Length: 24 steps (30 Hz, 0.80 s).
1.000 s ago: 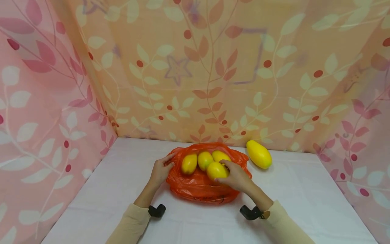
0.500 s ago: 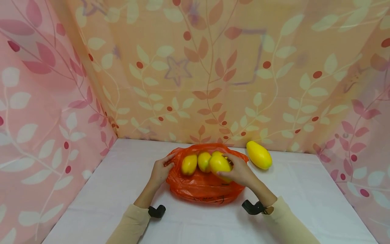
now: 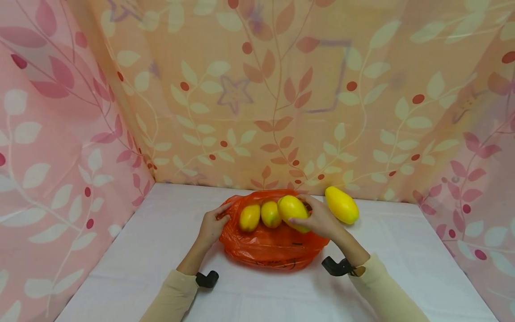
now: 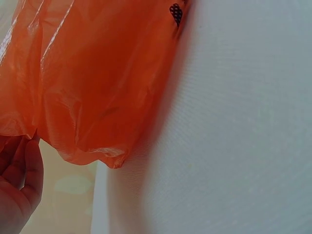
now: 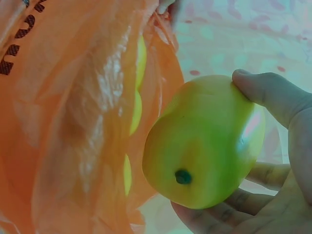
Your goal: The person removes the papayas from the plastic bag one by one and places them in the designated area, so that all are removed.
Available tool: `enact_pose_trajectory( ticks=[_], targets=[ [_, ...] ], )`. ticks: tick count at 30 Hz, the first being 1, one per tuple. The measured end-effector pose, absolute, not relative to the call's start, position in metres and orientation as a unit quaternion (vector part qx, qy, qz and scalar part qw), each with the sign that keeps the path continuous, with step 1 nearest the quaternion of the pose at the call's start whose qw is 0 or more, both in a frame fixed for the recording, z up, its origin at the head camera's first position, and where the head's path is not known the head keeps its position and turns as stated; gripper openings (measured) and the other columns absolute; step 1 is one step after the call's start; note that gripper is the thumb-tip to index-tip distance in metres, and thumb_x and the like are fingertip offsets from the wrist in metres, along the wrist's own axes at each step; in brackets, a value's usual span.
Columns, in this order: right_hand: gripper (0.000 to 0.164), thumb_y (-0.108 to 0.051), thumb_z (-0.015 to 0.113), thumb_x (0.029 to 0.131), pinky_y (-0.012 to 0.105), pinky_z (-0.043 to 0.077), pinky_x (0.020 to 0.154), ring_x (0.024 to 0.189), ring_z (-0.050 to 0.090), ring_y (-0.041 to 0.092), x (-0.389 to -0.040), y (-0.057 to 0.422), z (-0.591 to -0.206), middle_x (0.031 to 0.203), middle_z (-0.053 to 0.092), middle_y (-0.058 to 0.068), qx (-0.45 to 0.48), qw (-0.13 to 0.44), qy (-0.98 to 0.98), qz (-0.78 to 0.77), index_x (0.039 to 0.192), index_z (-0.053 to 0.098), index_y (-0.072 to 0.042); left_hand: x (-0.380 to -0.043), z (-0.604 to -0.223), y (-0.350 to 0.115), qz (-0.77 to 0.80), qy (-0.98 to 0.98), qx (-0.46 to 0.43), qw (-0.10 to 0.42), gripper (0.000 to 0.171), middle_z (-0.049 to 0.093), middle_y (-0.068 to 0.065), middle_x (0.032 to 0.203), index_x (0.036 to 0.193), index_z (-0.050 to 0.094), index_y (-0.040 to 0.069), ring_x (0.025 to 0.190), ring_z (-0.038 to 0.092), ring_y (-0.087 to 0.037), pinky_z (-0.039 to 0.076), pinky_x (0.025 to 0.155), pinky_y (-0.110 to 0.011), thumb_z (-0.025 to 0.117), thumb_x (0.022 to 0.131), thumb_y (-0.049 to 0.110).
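A red-orange plastic bag (image 3: 273, 257) lies with its mouth spread toward the back of the table. My left hand (image 3: 211, 227) pinches the bag's rim at its left side; the left wrist view shows the fingers (image 4: 33, 168) meeting the plastic. My right hand (image 3: 322, 219) grips a yellow-green mango (image 5: 204, 146) with thumb and fingers, over the right part of the bag's mouth. Inside the bag sit a left mango (image 3: 250, 218) and a middle mango (image 3: 271, 213). Slivers of yellow fruit (image 5: 136, 112) show past the bag's edge in the right wrist view.
Another yellow mango (image 3: 342, 205) lies outside the bag, at the table's back right. White cloth covers the table (image 3: 257, 299). Leaf-patterned curtains (image 3: 241, 134) stand at the back and both sides. Black wrist mounts (image 3: 337, 266) hang under the forearms.
My right hand has lifted the mango from among the others and shifted it slightly right and back, turning it. The left hand keeps its place on the bag.
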State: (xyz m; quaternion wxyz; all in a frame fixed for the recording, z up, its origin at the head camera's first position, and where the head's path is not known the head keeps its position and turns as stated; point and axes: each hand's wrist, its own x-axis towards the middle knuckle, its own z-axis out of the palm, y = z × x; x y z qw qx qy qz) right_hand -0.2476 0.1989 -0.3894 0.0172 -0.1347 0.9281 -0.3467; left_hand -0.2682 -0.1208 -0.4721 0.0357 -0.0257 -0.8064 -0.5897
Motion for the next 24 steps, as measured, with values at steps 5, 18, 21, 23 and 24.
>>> enact_pose_trajectory(
  ticks=[5,18,21,23,24],
  targets=[
    [0.082,-0.047,0.077,0.079,0.048,0.053,0.094,0.112,0.057,0.031,-0.248,0.2,-0.385,0.136,0.056,0.014,-0.14,0.012,0.925,-0.354,0.144,0.045,-0.009,-0.269,-0.474,-0.121,-0.587,-0.807,-0.033,0.049,0.043,0.054,-0.019,0.14,0.134,0.059,0.005,0.133,0.049,-0.032,0.049,0.103,-0.045,0.058,0.092,0.0],
    [0.067,-0.043,0.078,0.079,0.041,0.056,0.086,0.108,0.057,0.03,-0.249,0.205,-0.375,0.127,0.059,0.009,-0.147,0.005,0.914,-0.378,0.136,0.05,-0.022,-0.266,-0.474,-0.121,-0.584,-0.811,-0.027,0.043,0.041,0.053,-0.018,0.141,0.133,0.06,0.007,0.137,0.045,-0.032,0.044,0.108,-0.047,0.058,0.092,0.002],
    [0.07,-0.044,0.078,0.079,0.041,0.055,0.086,0.109,0.056,0.031,-0.249,0.206,-0.373,0.127,0.059,0.01,-0.143,0.006,0.916,-0.376,0.138,0.048,-0.021,-0.267,-0.474,-0.122,-0.584,-0.81,-0.03,0.047,0.041,0.054,-0.018,0.141,0.133,0.06,0.007,0.136,0.046,-0.031,0.043,0.108,-0.046,0.058,0.092,0.002],
    [0.073,-0.045,0.077,0.079,0.041,0.055,0.086,0.11,0.056,0.031,-0.249,0.207,-0.371,0.127,0.059,0.01,-0.141,0.006,0.917,-0.373,0.141,0.047,-0.019,-0.268,-0.473,-0.122,-0.584,-0.809,-0.032,0.051,0.041,0.054,-0.018,0.141,0.133,0.061,0.007,0.136,0.046,-0.031,0.043,0.108,-0.046,0.058,0.092,0.002],
    [0.075,-0.046,0.077,0.079,0.041,0.055,0.087,0.11,0.056,0.031,-0.249,0.207,-0.37,0.127,0.059,0.01,-0.139,0.006,0.917,-0.373,0.142,0.046,-0.018,-0.267,-0.473,-0.122,-0.586,-0.808,-0.032,0.051,0.041,0.054,-0.018,0.141,0.132,0.061,0.007,0.136,0.046,-0.031,0.043,0.108,-0.046,0.058,0.092,0.002]
  ],
)
